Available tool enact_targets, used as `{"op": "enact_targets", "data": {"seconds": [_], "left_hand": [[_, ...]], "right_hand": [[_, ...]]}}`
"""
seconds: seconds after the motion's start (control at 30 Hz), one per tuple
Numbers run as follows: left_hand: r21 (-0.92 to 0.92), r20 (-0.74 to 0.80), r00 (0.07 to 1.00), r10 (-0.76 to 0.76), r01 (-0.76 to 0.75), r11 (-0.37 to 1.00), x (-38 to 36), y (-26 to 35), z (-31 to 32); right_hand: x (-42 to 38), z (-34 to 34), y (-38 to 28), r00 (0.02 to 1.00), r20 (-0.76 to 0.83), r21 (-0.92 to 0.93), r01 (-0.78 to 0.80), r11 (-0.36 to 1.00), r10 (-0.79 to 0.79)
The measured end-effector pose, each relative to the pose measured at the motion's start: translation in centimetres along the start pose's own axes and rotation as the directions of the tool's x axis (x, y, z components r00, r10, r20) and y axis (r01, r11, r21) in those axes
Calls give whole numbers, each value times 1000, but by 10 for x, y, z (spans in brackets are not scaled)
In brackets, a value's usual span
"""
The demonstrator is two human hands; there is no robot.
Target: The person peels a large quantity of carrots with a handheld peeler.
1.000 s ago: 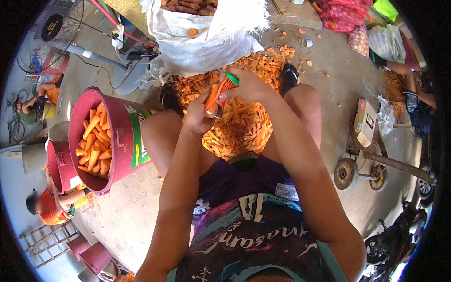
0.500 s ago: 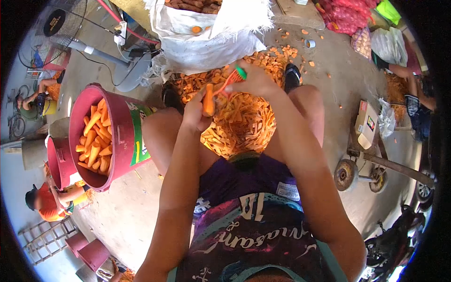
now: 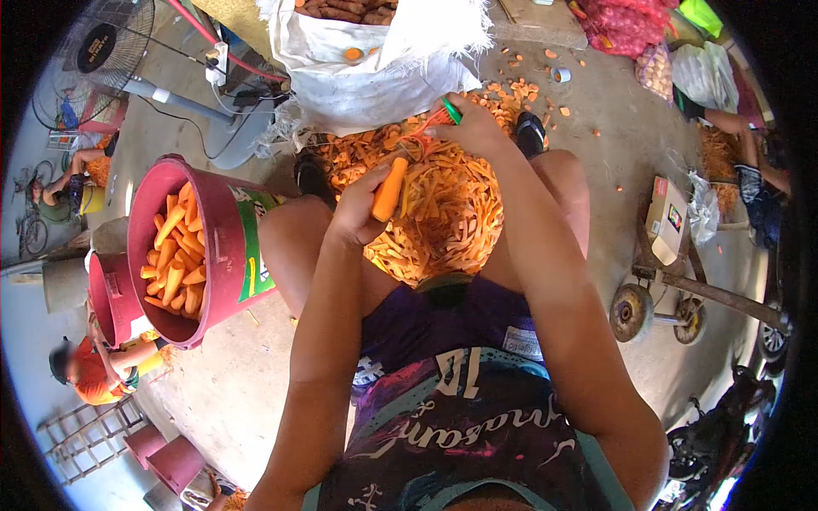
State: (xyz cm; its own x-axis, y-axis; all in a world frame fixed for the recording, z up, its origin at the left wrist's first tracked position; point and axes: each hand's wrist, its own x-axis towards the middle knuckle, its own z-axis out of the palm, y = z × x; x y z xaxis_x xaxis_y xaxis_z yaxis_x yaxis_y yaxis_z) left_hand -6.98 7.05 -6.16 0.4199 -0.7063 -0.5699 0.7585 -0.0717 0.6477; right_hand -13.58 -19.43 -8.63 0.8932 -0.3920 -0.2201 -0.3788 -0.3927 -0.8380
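My left hand [image 3: 361,207] is closed around a peeled orange carrot [image 3: 390,189], held tilted over the heap between my legs. In my right hand [image 3: 474,128] is a peeler [image 3: 434,122] with a red handle and a green end, just beyond the carrot's upper tip and apart from it. Orange carrot peelings [image 3: 452,204] are piled below both hands. To the left, a red tub [image 3: 219,247] holds many peeled carrots [image 3: 177,264].
Ahead is a white sack [image 3: 366,89] with unpeeled carrots inside. A fan [image 3: 153,89] stands at the left, a wheeled cart [image 3: 660,289] at the right. Red net bags [image 3: 622,25] lie far right. A person in orange [image 3: 92,371] sits at the left.
The peeler has moved away from the carrot, up and to the right with my right hand. My left hand has tilted the carrot's top to the right.
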Motion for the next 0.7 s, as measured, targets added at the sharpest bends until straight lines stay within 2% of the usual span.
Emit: {"op": "enact_targets", "data": {"seconds": [0.03, 0.13, 0.17, 0.2, 0.23, 0.27, 0.33, 0.37, 0.43, 0.53, 0.57, 0.63, 0.7], "left_hand": [[0, 0, 1000, 1, -1, 1000, 2, -1, -5], [-88, 54, 999, -3, 8, 996, 5, -1, -14], [-81, -23, 1000, 11, -13, 997, 5, -1, -11], [-74, -99, 995, 26, -33, 997, 5, -1, -7], [-77, -100, 995, 27, -35, 996, 8, -2, -6], [-131, -73, 997, 40, -50, 990, 14, -5, -6], [-184, -42, 998, 52, -59, 981, 23, -10, -9], [-182, -26, 999, 40, -44, 982, 25, -11, -11], [-178, -11, 1000, 25, -26, 984, 24, -12, -10], [-162, 68, 998, 15, -4, 987, 16, -6, -2], [-125, 36, 999, 8, -3, 992, 14, -6, -2], [-88, 0, 1000, 3, -3, 996, 9, -5, -3], [-55, -41, 999, -20, 17, 998, 4, -3, -3]], "right_hand": [[0, 2, -2, 998, -55, -21, 8, 1000, -10], [-8, 0, -16, 998, -57, -97, -2, 995, -4], [-16, 0, -29, 999, -54, -98, 2, 995, -7], [-27, 2, -41, 999, 19, -63, 35, 997, -33], [-35, 5, -50, 994, 89, -25, 63, 998, -61], [-39, 12, -52, 994, 89, -27, 62, 998, -60], [-46, 21, -54, 946, 196, -53, 272, 961, -258], [-45, 19, -54, 947, 194, -54, 270, 961, -255], [-43, 16, -53, 967, 211, -17, 153, 988, -146], [-26, 17, -27, 971, 124, 73, 197, 978, -205], [-21, 10, -24, 971, 124, 73, 197, 978, -205], [-12, -2, -17, 999, 46, 6, 18, 1000, -19], [-4, -3, -7, 1000, -8, -31, 24, 999, -25]]}}
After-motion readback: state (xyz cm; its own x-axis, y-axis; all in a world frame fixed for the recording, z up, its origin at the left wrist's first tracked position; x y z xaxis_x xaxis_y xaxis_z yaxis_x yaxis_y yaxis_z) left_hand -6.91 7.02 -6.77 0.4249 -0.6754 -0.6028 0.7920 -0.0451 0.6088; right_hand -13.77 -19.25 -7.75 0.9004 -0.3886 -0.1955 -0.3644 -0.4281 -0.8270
